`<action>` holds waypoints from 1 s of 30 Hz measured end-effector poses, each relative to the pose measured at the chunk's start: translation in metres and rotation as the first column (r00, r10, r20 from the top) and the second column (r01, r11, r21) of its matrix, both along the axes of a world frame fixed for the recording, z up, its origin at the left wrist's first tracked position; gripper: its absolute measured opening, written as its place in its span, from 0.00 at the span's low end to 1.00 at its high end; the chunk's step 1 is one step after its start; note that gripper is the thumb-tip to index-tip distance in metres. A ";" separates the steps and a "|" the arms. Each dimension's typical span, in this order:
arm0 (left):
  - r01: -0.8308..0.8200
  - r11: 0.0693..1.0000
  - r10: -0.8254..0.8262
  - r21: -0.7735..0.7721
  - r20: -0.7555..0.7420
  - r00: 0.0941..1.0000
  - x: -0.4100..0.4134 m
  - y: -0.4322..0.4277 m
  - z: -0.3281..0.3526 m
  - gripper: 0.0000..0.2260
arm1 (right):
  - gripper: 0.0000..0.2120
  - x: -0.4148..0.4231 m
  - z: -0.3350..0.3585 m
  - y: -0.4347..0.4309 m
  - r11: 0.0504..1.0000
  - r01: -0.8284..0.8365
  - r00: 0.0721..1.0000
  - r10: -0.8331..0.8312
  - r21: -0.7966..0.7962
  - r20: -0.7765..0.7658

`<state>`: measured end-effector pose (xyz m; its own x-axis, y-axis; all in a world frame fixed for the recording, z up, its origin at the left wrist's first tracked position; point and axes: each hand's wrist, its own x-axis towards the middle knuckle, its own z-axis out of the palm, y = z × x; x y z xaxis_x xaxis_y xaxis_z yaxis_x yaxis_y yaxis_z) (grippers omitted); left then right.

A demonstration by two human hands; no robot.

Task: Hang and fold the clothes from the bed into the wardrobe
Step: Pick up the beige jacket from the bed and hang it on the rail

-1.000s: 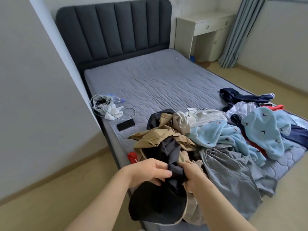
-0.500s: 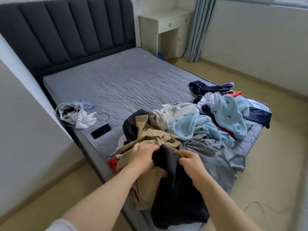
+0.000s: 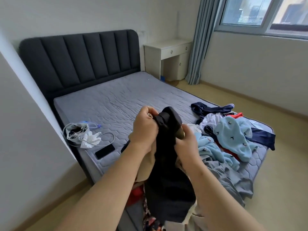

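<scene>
Above the near edge of the bed (image 3: 116, 97): black garment (image 3: 168, 177), one item. It has been lifted within the last second from the clothes pile (image 3: 233, 139) into mid-air, and a tan garment (image 3: 147, 165) trails beside it. The left hand (image 3: 145, 129) and right hand (image 3: 186, 141) each curl round its bunched top. Long axis near vertical, gathered end up, loose end hanging down. Judged singled out for hanging or folding; no wardrobe in view.

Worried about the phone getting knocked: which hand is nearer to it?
Left. The left hand grips the black garment right of the phone; the right hand grips it farther right.
</scene>
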<state>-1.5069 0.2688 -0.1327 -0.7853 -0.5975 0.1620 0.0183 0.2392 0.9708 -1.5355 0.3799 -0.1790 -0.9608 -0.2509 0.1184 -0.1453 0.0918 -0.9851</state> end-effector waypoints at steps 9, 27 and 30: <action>0.368 0.917 -0.201 0.154 -0.618 0.760 0.021 0.013 0.169 0.09 | 0.12 -0.022 0.177 -0.013 0.922 0.037 0.879 -0.213 -0.386 -0.426; 0.109 0.728 -0.394 0.677 0.283 0.875 0.004 0.006 -0.147 0.10 | 0.09 0.009 -0.114 0.044 0.939 0.316 0.773 -0.339 0.139 0.536; -0.011 0.756 -0.351 0.654 0.420 0.837 0.020 0.010 -0.170 0.12 | 0.07 0.017 -0.122 0.055 0.958 0.266 0.760 -0.277 0.107 0.589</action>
<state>-1.4866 0.2787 -0.3023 -0.7390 -0.2660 -0.6190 -0.5189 -0.3614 0.7747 -1.5183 0.4347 -0.3012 -0.8667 0.0344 -0.4976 0.4988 0.0542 -0.8650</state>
